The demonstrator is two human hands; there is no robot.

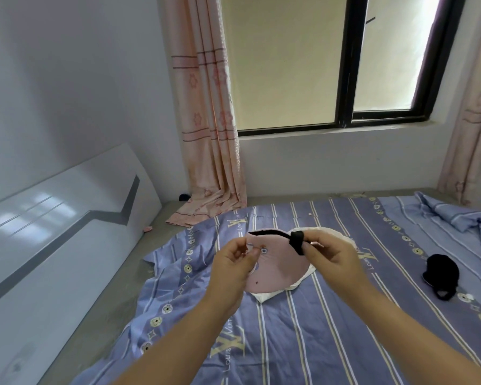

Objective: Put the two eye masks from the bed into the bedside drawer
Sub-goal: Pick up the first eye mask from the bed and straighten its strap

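Observation:
A pink eye mask [279, 266] with a white lace edge and a black strap is held up above the bed, between both hands. My left hand [231, 262] pinches its left edge. My right hand [326, 255] grips the black strap at its upper right. A second, black eye mask [442, 273] lies crumpled on the sheet at the right, apart from both hands. No bedside drawer is in view.
The bed is covered by a blue striped sheet [303, 343]. A white glossy headboard [53, 232] runs along the left. A pink curtain [208, 151] drapes onto the mattress corner under the window. A rumpled blue pillow [456, 215] lies at the far right.

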